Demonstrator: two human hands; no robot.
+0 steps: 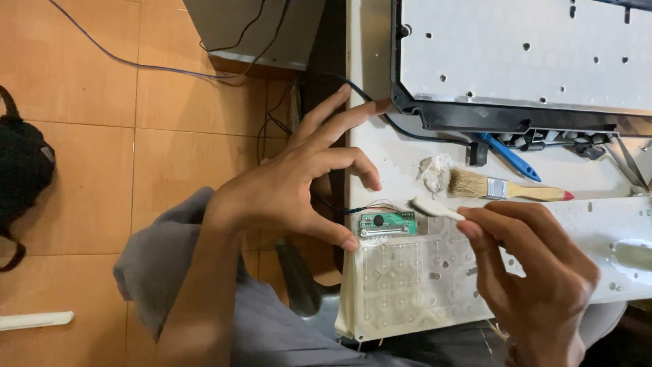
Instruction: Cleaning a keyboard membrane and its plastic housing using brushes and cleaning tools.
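Observation:
My left hand (299,180) hovers with fingers spread, its thumb tip pressing the corner of a translucent keyboard membrane sheet (407,278) beside a small green circuit board (388,222). My right hand (536,278) grips a small white brush (435,208) whose head rests at the right end of the green board. The membrane sheet lies over a white keyboard plate (611,217) on my lap and the table edge.
A wooden paintbrush (506,188) and a blue-handled tool (509,156) lie on the white table (370,54) beyond. A large black-framed keyboard shell (523,61) sits at the top. Cables run over the orange tiled floor (81,170); a black bag (24,170) lies at left.

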